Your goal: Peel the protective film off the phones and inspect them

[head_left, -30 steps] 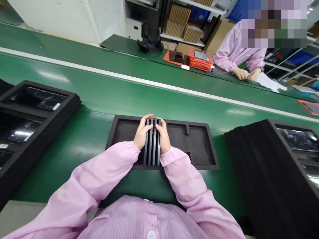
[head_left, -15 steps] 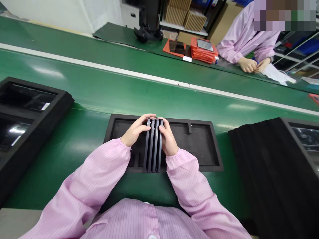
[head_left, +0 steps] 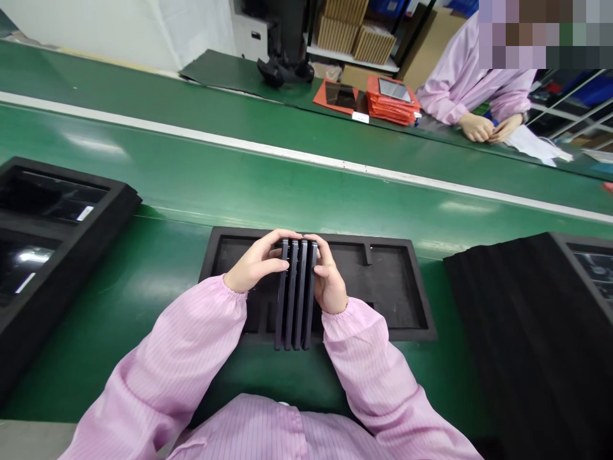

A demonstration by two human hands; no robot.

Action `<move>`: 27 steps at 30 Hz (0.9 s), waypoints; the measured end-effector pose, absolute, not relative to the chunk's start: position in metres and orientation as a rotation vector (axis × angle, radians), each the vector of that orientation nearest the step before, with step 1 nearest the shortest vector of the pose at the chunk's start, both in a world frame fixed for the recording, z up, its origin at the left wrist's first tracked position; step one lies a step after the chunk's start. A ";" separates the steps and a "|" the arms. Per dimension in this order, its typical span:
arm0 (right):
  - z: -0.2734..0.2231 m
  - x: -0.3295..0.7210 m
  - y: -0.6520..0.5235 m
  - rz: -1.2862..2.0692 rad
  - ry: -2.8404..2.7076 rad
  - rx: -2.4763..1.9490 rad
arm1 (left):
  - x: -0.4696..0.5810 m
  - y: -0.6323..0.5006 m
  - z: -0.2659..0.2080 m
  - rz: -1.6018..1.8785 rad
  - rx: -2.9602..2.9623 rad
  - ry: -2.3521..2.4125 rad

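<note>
Several slim dark tablets (head_left: 296, 300) stand on edge side by side over the foam tray, their long narrow sides facing up at me. My left hand (head_left: 256, 263) grips the bundle from the left, its thumb on the outermost tablet and its fingers over the far end. From the right, my right hand (head_left: 330, 275) closes on the same bundle, thumb bent against its side. Beneath them lies a black foam tray (head_left: 397, 287) with shallow recesses. The bundle's near end overhangs the tray's front edge. My hands and the tablets cover the tray's middle.
Foam trays holding glossy dark panels (head_left: 48, 191) stand at the left. A tall stack of black foam trays (head_left: 507, 319) rises at the right. Across the green bench (head_left: 215, 172), beyond a white strip, lie orange sleeves (head_left: 390, 108) and a co-worker's clasped hands (head_left: 488, 128).
The tablets and both hands sit slightly lower in the view, with the bundle's near end closer to me. My right thumb has shifted outward along the bundle's side.
</note>
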State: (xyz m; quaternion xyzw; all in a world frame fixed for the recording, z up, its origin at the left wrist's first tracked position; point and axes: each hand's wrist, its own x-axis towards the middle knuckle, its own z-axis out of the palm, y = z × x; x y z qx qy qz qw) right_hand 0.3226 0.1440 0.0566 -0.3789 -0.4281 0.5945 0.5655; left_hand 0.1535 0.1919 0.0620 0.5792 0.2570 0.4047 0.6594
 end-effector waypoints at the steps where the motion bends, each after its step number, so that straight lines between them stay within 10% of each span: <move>1: 0.056 0.323 0.144 1.376 -1.036 -0.901 | 0.154 0.191 0.063 0.926 1.329 0.597; 27: 0.064 0.324 0.142 1.180 -1.237 -0.937 | 0.161 0.183 0.067 1.017 1.489 0.601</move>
